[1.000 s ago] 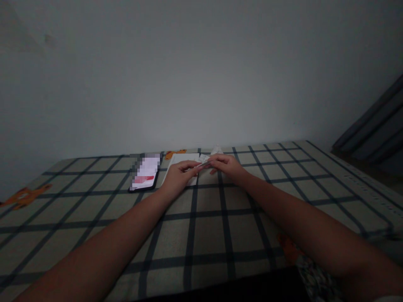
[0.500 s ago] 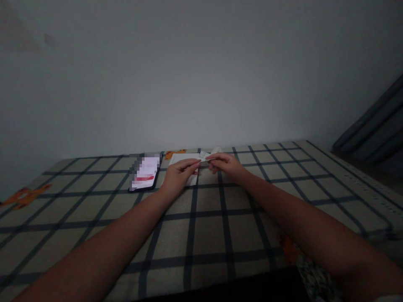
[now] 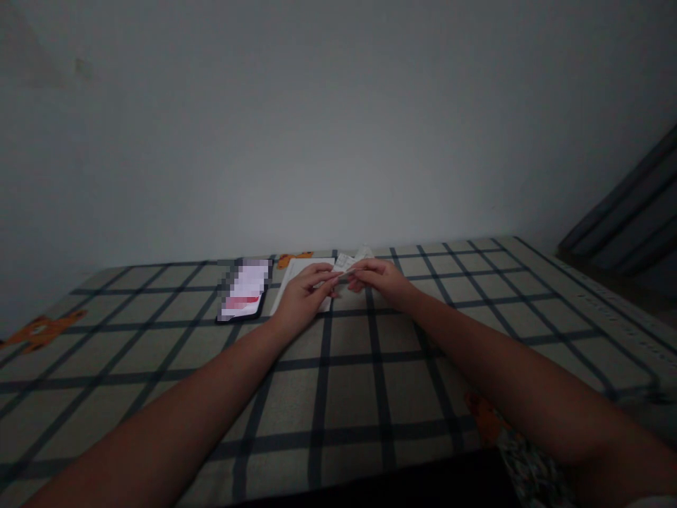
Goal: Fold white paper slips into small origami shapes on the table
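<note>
Both my arms reach far out over a checked cloth (image 3: 349, 381). My left hand (image 3: 304, 293) and my right hand (image 3: 378, 276) meet near the wall, fingers pinched together on a small pale packet (image 3: 345, 264) held between them. Under my left hand lies a white sheet of paper (image 3: 296, 274). A crumpled clear wrapper (image 3: 364, 252) rests just behind my right hand. The light is dim and the packet's details do not show.
A phone (image 3: 243, 289) with a lit screen lies left of the paper. A plain wall rises right behind. Orange prints mark the cloth at the far left (image 3: 39, 330) and near my right forearm (image 3: 484, 416). A dark slanted panel (image 3: 629, 219) stands at the right.
My hands have shifted only slightly; the small packet between the fingertips has been turned and lifted a little.
</note>
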The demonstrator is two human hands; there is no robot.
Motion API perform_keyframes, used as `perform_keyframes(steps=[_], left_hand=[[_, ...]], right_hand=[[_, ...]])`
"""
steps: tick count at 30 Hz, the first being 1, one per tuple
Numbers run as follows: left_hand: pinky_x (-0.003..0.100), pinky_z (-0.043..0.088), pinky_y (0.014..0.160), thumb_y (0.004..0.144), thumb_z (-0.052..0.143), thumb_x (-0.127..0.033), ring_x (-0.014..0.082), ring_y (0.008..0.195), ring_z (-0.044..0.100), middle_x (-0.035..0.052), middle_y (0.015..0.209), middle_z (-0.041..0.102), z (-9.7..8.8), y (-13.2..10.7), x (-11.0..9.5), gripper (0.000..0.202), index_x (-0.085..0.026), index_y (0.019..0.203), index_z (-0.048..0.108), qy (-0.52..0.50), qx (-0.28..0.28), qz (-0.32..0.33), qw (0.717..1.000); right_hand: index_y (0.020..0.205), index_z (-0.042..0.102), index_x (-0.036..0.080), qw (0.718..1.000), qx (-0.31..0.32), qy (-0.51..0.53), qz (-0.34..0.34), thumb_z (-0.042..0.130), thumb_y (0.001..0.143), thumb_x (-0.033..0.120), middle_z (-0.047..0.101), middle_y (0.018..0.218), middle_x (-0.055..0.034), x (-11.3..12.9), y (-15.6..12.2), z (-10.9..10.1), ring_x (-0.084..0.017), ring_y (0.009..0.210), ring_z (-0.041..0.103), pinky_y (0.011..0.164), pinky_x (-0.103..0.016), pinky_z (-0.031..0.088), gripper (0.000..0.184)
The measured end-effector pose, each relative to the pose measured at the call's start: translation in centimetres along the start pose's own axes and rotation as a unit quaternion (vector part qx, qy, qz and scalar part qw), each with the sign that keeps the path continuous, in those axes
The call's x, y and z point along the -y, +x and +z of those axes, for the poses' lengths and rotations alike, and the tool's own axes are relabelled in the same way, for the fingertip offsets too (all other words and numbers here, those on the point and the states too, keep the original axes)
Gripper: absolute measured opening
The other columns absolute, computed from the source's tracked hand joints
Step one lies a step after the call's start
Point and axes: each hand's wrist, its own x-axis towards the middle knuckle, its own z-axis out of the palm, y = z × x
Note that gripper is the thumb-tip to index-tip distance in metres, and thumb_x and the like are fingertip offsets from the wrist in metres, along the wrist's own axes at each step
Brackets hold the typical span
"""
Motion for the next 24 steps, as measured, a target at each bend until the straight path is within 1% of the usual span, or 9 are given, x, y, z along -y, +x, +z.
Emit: perform_keyframes(steps=[5,8,10,12,16,18,20,22,24], left_hand=[[0.031,0.054,0.069,0.076,0.056,-0.032,0.0191,0.093,0.055,0.0067,0.103,0.055,-0.1,0.0,-0.3,0.021,-0.017,0.086,0.067,-0.004,-0.012,-0.026,1.000],[0.034,0.051,0.076,0.075,0.058,-0.033,0.0195,0.095,0.055,0.0073,0.103,0.058,-0.1,0.0,-0.1,0.030,-0.019,0.100,0.063,-0.006,-0.011,-0.059,0.998],[0.035,0.049,0.078,0.073,0.059,-0.034,0.0190,0.093,0.057,0.0077,0.102,0.060,-0.1,0.0,0.0,0.043,-0.019,0.114,0.056,-0.033,-0.012,-0.088,0.995],[0.035,0.047,0.078,0.071,0.062,-0.036,0.0188,0.089,0.058,0.0086,0.100,0.062,0.1,0.1,0.0,0.051,-0.018,0.118,0.052,-0.060,-0.008,-0.120,0.991],[0.034,0.046,0.076,0.068,0.064,-0.039,0.0198,0.085,0.060,0.0112,0.099,0.065,0.3,0.1,-0.2,0.048,-0.015,0.109,0.059,-0.080,0.005,-0.173,0.982],[0.032,0.045,0.073,0.066,0.066,-0.041,0.0197,0.083,0.060,0.0110,0.098,0.066,0.3,0.1,-0.3,0.046,-0.015,0.104,0.062,-0.082,-0.009,-0.190,0.978],[0.031,0.045,0.071,0.065,0.066,-0.041,0.0190,0.081,0.060,0.0105,0.097,0.066,0.2,0.1,-0.4,0.045,-0.015,0.102,0.063,-0.077,-0.014,-0.196,0.977],[0.029,0.044,0.070,0.064,0.067,-0.042,0.0182,0.079,0.060,0.0103,0.094,0.067,0.1,0.1,-0.3,0.045,-0.014,0.099,0.064,-0.063,-0.010,-0.193,0.979],[0.028,0.043,0.066,0.065,0.066,-0.042,0.0171,0.074,0.060,0.0097,0.089,0.068,-0.1,0.0,-0.2,0.042,-0.013,0.095,0.066,-0.044,-0.002,-0.187,0.981]], right_hand=[[0.077,0.063,0.012,0.995,-0.017,-0.089,-0.035,0.054,0.077,0.039,0.062,0.074,-0.0043,0.4,0.0,0.1,-0.011,0.065,0.058,0.065,-0.026,0.047,0.028],[0.078,0.063,0.012,0.989,-0.018,-0.137,-0.044,0.051,0.079,0.040,0.062,0.071,-0.0037,0.2,0.1,-0.1,-0.011,0.065,0.058,0.067,-0.026,0.046,0.030],[0.079,0.062,0.012,0.986,-0.001,-0.161,-0.048,0.050,0.080,0.041,0.062,0.069,-0.0033,0.1,0.1,-0.2,-0.011,0.064,0.057,0.067,-0.026,0.045,0.031],[0.076,0.062,0.012,0.980,0.020,-0.191,-0.058,0.049,0.081,0.041,0.061,0.069,-0.0034,0.0,0.1,-0.3,-0.011,0.065,0.057,0.067,-0.025,0.045,0.032],[0.066,0.061,0.013,0.966,0.044,-0.244,-0.074,0.049,0.080,0.041,0.061,0.069,-0.0039,-0.4,0.1,-0.3,-0.011,0.068,0.056,0.067,-0.024,0.043,0.034],[0.071,0.062,0.013,0.972,0.036,-0.224,-0.057,0.052,0.078,0.041,0.061,0.069,-0.0033,-0.7,0.1,-0.2,-0.011,0.066,0.056,0.064,-0.024,0.044,0.031],[0.084,0.061,0.013,0.985,0.018,-0.167,-0.033,0.056,0.074,0.040,0.061,0.072,-0.0027,-1.0,0.2,-0.1,-0.011,0.064,0.057,0.061,-0.024,0.045,0.029],[0.096,0.057,0.014,0.994,0.001,-0.108,-0.016,0.061,0.070,0.037,0.061,0.074,-0.0018,-1.2,0.2,0.0,-0.011,0.063,0.058,0.060,-0.023,0.046,0.035],[0.100,0.054,0.016,0.996,-0.010,-0.083,-0.007,0.064,0.067,0.035,0.061,0.072,-0.0004,-1.3,0.3,0.0,-0.010,0.061,0.059,0.059,-0.023,0.047,0.040]])
